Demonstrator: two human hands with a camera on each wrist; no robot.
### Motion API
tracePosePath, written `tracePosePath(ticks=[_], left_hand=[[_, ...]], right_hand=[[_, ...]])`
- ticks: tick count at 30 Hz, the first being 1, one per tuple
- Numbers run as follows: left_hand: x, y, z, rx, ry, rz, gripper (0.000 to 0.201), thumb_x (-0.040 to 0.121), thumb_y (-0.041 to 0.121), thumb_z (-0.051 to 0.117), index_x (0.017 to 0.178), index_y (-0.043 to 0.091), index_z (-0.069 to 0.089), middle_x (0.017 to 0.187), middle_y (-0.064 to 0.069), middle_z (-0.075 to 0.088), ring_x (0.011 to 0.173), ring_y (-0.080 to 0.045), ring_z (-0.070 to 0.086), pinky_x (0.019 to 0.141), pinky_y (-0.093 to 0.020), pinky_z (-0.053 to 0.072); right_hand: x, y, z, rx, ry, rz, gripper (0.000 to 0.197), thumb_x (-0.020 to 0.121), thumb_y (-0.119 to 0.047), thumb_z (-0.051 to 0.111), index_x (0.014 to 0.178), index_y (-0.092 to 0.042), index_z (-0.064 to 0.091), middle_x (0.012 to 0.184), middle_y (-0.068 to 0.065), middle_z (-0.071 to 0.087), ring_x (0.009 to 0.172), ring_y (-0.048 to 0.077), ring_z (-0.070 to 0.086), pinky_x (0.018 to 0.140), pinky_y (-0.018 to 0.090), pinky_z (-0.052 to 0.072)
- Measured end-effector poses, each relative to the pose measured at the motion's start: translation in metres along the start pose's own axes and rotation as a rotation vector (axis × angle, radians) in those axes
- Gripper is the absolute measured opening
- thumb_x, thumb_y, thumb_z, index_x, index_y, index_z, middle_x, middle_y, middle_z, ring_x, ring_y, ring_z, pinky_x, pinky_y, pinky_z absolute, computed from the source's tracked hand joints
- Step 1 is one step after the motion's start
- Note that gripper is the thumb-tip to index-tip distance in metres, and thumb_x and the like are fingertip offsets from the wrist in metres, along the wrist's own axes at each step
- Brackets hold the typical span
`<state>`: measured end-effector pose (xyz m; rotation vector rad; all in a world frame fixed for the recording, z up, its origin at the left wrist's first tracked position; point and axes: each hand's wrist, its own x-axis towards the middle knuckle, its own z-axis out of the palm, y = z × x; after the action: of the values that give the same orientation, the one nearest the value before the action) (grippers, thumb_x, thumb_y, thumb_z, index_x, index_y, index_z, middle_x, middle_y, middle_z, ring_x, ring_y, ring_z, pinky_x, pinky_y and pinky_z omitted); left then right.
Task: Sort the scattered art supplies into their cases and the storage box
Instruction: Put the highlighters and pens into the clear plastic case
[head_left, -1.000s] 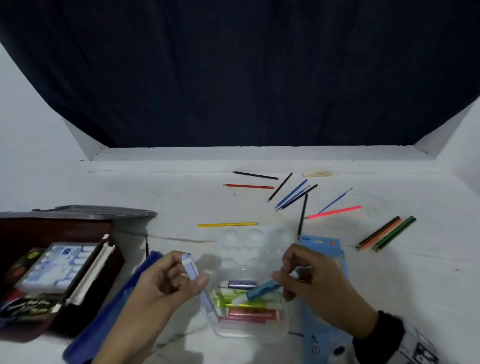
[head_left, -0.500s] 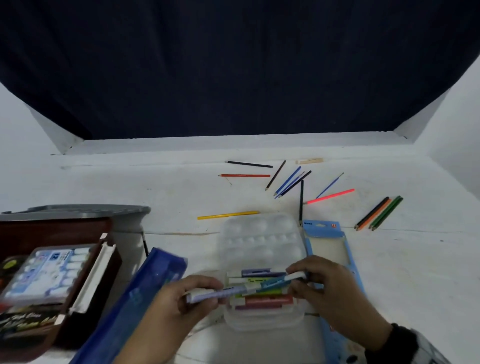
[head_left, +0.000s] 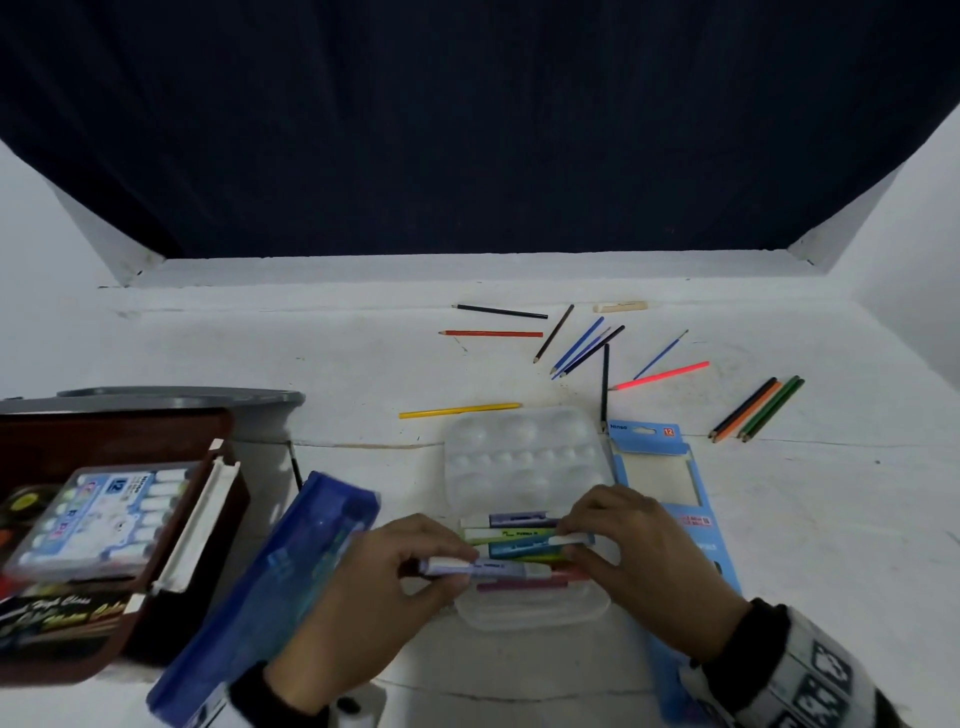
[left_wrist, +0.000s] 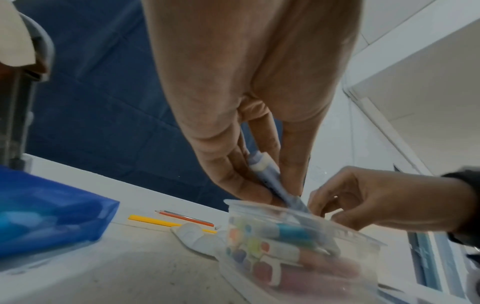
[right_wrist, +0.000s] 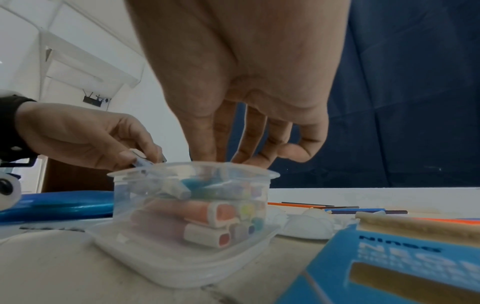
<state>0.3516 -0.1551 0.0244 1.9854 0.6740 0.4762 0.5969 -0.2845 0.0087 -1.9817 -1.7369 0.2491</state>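
Observation:
A clear plastic case (head_left: 530, 608) with its lid (head_left: 519, 457) folded back lies near the front and holds several coloured markers. My left hand (head_left: 441, 564) pinches a lavender marker (head_left: 488, 567) that lies across the case's left rim, its far end dipping among the others. In the left wrist view the same lavender marker (left_wrist: 270, 181) slants down into the case (left_wrist: 298, 288). My right hand (head_left: 576, 543) pinches the white end of a teal marker (head_left: 519, 548) lying in the top row. In the right wrist view its fingers point down into the case (right_wrist: 182, 267), hiding the teal marker's (right_wrist: 200, 183) far end.
A dark red storage box (head_left: 197, 545) with a paint set (head_left: 104, 514) stands open at the left. A blue pouch (head_left: 291, 571) lies beside my left wrist, a blue pencil box (head_left: 660, 467) right of the case. Loose coloured pencils (head_left: 571, 348) and brushes are scattered behind.
My left hand turned the lavender marker from upright to flat and carried it right, over the case. My right hand lowered the teal marker into the top row.

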Motion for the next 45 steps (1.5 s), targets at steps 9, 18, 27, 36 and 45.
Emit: tracePosePath(ticks=[9,18,27,36,45], left_hand=[[0.021,-0.005,0.027,0.401,-0.070,0.213,0.020,0.084,0.039,0.065,0.099,0.032,0.077,0.096,0.018,0.066,0.090,0.000,0.059,0.079,-0.021,0.051],[0.037,0.001,0.037,0.588,-0.045,0.200,0.018,0.079,0.044,0.069,0.087,0.030,0.077,0.084,0.012,0.067,0.077,-0.006,0.063,0.071,-0.028,0.053],[0.035,0.007,0.039,0.519,-0.016,0.142,0.024,0.072,0.039,0.080,0.094,0.031,0.072,0.084,0.015,0.066,0.073,-0.002,0.061,0.070,-0.013,0.044],[0.038,0.037,0.050,0.351,0.122,0.061,0.022,0.096,0.051,0.053,0.097,0.035,0.068,0.082,0.017,0.068,0.078,-0.004,0.064,0.067,-0.019,0.050],[0.085,0.084,0.054,0.316,0.146,0.070,0.013,0.093,0.047,0.056,0.097,0.036,0.061,0.073,0.008,0.060,0.079,-0.012,0.059,0.058,-0.011,0.039]], right_hand=[[0.004,0.000,0.000,-0.096,-0.069,-0.031,0.016,0.089,-0.040,0.058,0.094,-0.032,0.072,0.091,-0.016,0.060,0.084,0.007,0.057,0.075,0.035,0.050],[0.004,0.000,0.001,-0.093,-0.071,-0.039,0.010,0.089,-0.028,0.064,0.097,-0.030,0.070,0.096,-0.014,0.065,0.086,0.008,0.061,0.077,0.035,0.053],[0.007,0.004,-0.008,0.003,-0.064,-0.096,0.015,0.088,-0.027,0.058,0.098,-0.027,0.070,0.094,-0.012,0.064,0.084,0.011,0.061,0.072,0.041,0.053],[0.014,0.042,-0.045,0.139,-0.017,-0.095,0.014,0.092,-0.021,0.065,0.103,-0.028,0.070,0.091,-0.017,0.060,0.085,0.003,0.058,0.079,0.024,0.051],[0.034,0.117,-0.085,0.119,-0.014,-0.129,0.015,0.090,-0.015,0.067,0.098,-0.028,0.070,0.086,-0.018,0.061,0.077,0.003,0.060,0.071,0.021,0.050]])
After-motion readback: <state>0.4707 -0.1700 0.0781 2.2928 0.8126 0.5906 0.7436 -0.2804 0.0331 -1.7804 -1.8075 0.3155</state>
